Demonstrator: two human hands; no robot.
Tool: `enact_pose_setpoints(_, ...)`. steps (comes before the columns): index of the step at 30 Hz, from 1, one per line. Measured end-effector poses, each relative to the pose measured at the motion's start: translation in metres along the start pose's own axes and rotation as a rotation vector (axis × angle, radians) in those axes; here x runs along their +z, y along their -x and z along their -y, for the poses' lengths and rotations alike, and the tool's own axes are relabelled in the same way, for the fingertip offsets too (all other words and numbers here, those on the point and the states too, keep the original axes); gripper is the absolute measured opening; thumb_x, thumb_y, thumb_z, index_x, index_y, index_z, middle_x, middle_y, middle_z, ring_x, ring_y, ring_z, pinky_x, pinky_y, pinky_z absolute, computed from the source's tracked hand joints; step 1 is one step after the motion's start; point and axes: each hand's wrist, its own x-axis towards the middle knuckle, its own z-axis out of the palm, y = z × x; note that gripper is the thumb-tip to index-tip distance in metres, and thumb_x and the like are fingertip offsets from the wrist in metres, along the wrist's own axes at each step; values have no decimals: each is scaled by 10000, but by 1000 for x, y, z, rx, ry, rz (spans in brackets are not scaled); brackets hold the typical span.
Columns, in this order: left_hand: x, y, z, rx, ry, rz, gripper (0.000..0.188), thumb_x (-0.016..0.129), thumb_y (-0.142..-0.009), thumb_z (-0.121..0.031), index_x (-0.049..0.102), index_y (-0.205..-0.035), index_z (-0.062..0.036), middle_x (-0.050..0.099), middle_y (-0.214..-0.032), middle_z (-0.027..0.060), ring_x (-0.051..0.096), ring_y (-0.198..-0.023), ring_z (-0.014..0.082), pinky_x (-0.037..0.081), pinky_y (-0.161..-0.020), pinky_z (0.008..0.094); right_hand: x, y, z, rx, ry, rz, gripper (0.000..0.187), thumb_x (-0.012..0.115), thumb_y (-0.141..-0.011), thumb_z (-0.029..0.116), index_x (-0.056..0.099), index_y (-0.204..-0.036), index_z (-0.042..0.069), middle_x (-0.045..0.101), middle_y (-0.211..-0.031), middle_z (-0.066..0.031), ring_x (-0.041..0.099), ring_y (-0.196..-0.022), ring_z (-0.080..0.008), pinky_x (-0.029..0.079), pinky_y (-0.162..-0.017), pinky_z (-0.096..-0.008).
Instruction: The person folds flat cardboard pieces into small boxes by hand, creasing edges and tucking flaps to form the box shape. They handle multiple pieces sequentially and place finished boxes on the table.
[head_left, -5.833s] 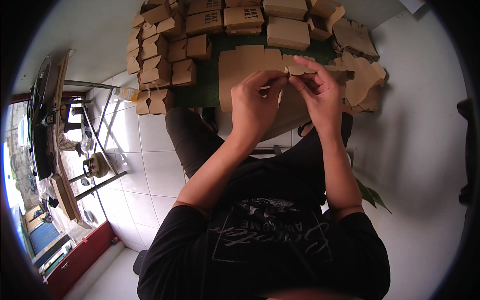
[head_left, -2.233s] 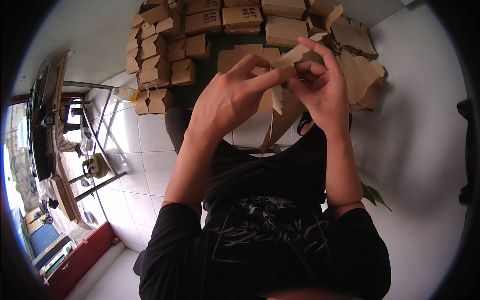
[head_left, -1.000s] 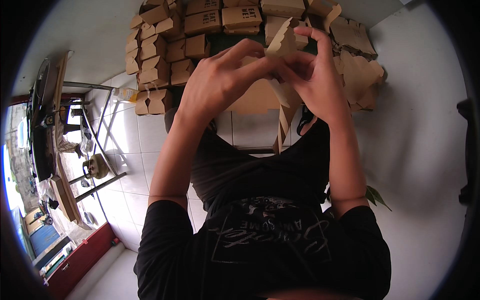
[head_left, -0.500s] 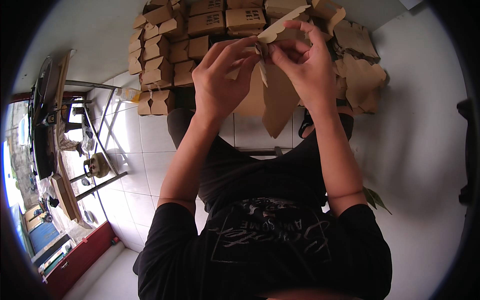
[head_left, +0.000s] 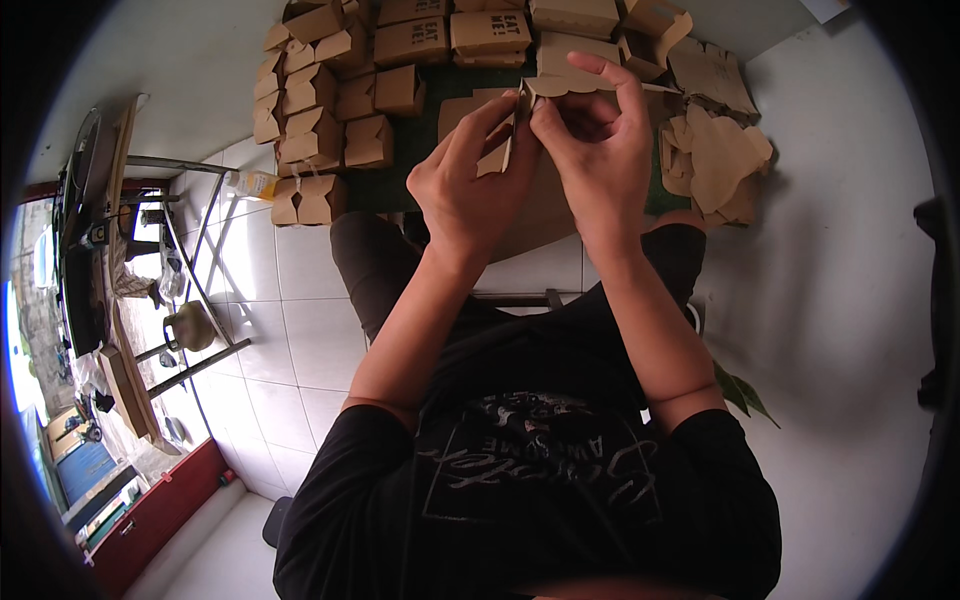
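Observation:
A brown cardboard box blank [head_left: 550,212], partly folded, is held up between my hands over the far end of my lap. My left hand [head_left: 465,195] pinches a folded edge at its corner, fingers bent and pressed close to the card. Opposite it, my right hand [head_left: 600,165] grips the same corner between thumb and curled fingers, with the index finger raised off the card. A scalloped flap [head_left: 565,87] stretches rightward behind the right fingers. My hands hide much of the fold, so how its tabs sit cannot be made out.
Several folded boxes [head_left: 312,90] are stacked at the far left, and printed boxes [head_left: 412,42] lie at the back. An open box [head_left: 655,40] sits at the back right. Flat blanks [head_left: 725,160] are piled on the right. A metal frame [head_left: 190,165] stands left.
The cardboard has turned: its scalloped flap, tilted up to the right before, now lies nearly level. My hands have shifted slightly, the left one rightward, both keeping their grip.

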Motion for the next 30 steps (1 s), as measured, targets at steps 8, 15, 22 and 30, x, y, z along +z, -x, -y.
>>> enact_pose_setpoints(8, 8, 5, 8, 193, -104, -76, 382, 946, -861, -6, 851, -1230, -40, 896, -1119, 122, 888, -914, 257, 704, -765, 322, 4, 7, -5, 3, -37, -34, 334, 799, -1065, -10, 765, -1397, 5, 832, -1104, -55, 776, -1005, -92, 614, -941, -253)
enact_pose_setpoints(15, 11, 3, 17, 279, -83, -92, 380, 940, -856, 11, 850, -1222, -36, 894, -1093, 124, 882, -892, 258, 699, -739, 329, -3, 7, -4, 48, -25, -2, 313, 799, -1088, 18, 787, -1398, -17, 856, -1144, -65, 790, -1010, -96, 635, -940, -259)
enact_pose_setpoints(22, 8, 3, 13, 198, -54, 2, 331, 879, -922, 40, 838, -1243, -29, 865, -996, 96, 834, -793, 246, 674, -705, 348, -26, 10, 43, 70, 689, 144, 382, 843, -1042, 119, 817, -1423, 139, 848, -992, -111, 806, -841, -204, 632, -790, -345)
enact_pose_setpoints(30, 7, -2, 10, 235, -76, 94, 348, 844, -957, 64, 853, -1279, -67, 880, -1077, 81, 857, -915, 237, 680, -787, 325, -55, -23, 47, -815, 1150, 253, 516, 891, -918, 111, 820, -1427, 159, 764, -1307, 0, 713, -1197, -226, 604, -976, -405)
